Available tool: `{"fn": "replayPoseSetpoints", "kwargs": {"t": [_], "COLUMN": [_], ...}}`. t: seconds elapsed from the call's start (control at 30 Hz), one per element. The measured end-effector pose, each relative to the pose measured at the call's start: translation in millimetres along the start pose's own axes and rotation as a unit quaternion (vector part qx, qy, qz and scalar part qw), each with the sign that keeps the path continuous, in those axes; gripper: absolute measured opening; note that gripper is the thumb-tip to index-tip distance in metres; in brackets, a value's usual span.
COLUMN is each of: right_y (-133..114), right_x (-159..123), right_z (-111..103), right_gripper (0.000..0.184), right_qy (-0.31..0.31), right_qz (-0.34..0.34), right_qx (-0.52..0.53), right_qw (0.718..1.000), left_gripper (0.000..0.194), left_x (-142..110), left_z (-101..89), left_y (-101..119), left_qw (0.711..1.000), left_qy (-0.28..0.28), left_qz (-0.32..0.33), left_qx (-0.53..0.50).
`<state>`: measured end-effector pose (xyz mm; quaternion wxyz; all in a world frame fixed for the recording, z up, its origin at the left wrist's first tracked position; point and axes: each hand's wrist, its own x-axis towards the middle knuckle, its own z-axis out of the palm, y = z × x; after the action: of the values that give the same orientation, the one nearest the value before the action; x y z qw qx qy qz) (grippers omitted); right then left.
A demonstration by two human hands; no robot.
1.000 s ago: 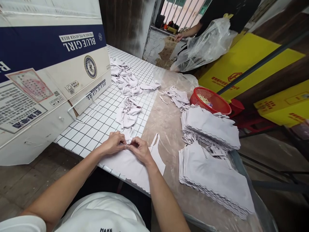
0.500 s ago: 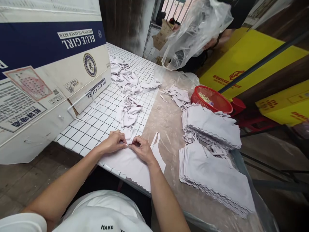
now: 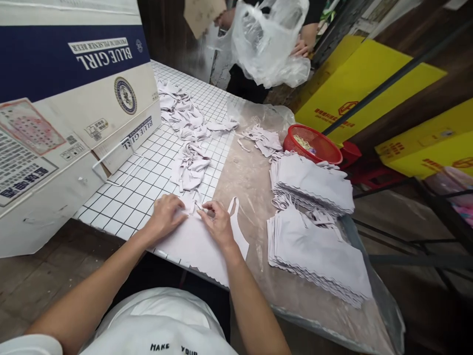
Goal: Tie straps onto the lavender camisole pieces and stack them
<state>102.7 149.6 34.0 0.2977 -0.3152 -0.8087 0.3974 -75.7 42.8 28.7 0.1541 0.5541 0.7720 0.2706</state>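
Observation:
A pale lilac bra top (image 3: 199, 246) with a scalloped hem lies flat at the table's front edge, its one strap looped up on the right. My left hand (image 3: 165, 217) rests on the top's left part, thumb apart from the fingers. Thumb and forefinger of my right hand (image 3: 218, 224) pinch the other strap (image 3: 195, 206) near the middle of the neckline. Just beyond lies a crumpled bra top (image 3: 190, 167).
Neat stacks of bra tops (image 3: 320, 251) lie on plastic sheeting (image 3: 244, 172) at right, before a red basket (image 3: 325, 145). A large carton (image 3: 74, 108) stands at left. Loose tops (image 3: 183, 113) lie farther back. Across the table, a person holds a clear plastic bag (image 3: 266, 44) and cardboard (image 3: 203, 15).
My hands have moved apart slightly; the left has let go of the strap and settled on the fabric. The person opposite has moved leftward with the plastic bag and cardboard. My view has shifted slightly.

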Motion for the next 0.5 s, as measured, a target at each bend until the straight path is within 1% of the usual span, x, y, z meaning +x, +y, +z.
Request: {"fn": "replayPoseSetpoints", "kwargs": {"t": [0.07, 0.1, 0.13, 0.2, 0.23, 0.3, 0.37, 0.43, 0.5], "right_y": [0.1, 1.6, 3.4, 6.4, 6.8, 5.0, -0.2, -6.9, -12.6], "right_x": [-24.0, -41.1, -60.5, -101.1, -119.2, -145.8, -157.9, -159.6, -157.7], "right_z": [-27.5, -41.1, -52.8, -66.2, -67.4, -61.3, -50.6, -43.6, -44.5], "right_gripper": [0.019, 0.021, 0.023, 0.028, 0.029, 0.028, 0.023, 0.018, 0.022], "right_qy": [0.056, 0.082, 0.101, 0.122, 0.125, 0.122, 0.115, 0.104, 0.100], "right_qz": [0.031, 0.063, 0.102, 0.181, 0.215, 0.264, 0.288, 0.295, 0.300], "right_qx": [-0.089, -0.129, -0.165, -0.227, -0.254, -0.296, -0.315, -0.312, -0.282], "right_qw": [0.994, 0.986, 0.976, 0.949, 0.935, 0.910, 0.897, 0.897, 0.906], "left_gripper": [0.027, 0.031, 0.034, 0.040, 0.042, 0.039, 0.031, 0.027, 0.028], "left_x": [-17.8, -26.7, -34.5, -45.0, -47.4, -48.0, -45.6, -44.3, -46.5], "left_z": [-7.0, -11.3, -15.7, -23.0, -25.7, -29.6, -32.3, -34.6, -36.7], "left_y": [-14.2, -23.0, -31.7, -45.5, -49.0, -48.2, -40.3, -32.0, -27.8], "left_qw": [0.994, 0.990, 0.986, 0.985, 0.985, 0.986, 0.983, 0.976, 0.972], "left_qy": [0.073, 0.087, 0.084, 0.059, 0.043, 0.002, -0.045, -0.083, -0.110], "left_qz": [-0.046, -0.071, -0.094, -0.106, -0.111, -0.126, -0.153, -0.180, -0.195], "left_qx": [0.060, 0.088, 0.110, 0.124, 0.122, 0.108, 0.094, 0.090, 0.077]}}
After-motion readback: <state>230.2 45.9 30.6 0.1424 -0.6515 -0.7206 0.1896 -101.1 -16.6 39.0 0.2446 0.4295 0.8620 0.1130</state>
